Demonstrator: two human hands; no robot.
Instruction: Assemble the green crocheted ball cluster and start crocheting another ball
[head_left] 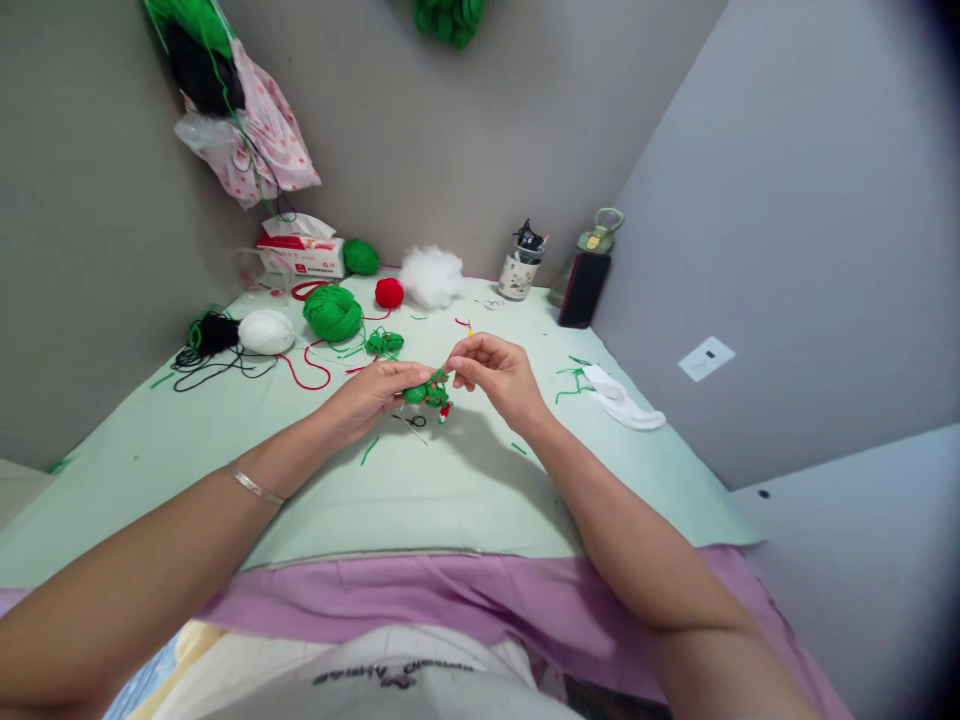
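A small green crochet piece [415, 394] with a red and white bit hanging from its lower right is pinched between the thumb and fingers of my left hand [375, 393]. At the piece's right edge, my right hand [499, 375] is closed in a pinch, its fingertips hiding what they hold. A small yellow tip [471, 331] shows just behind my right knuckles; I cannot tell whether it belongs to something in that hand. Below the piece, a black loop [417, 421] and a thin white strand lie on the table. A small tangled green bundle [385, 343] lies just behind my left hand.
Behind my hands are a green yarn ball [332, 313], a red ball [389, 293], white stuffing [432, 277], white yarn [266, 332] and black yarn [215, 333]. A tissue box [304, 257], pen cup [520, 274] and phone [584, 290] stand farther back. White fabric [624, 400] lies right.
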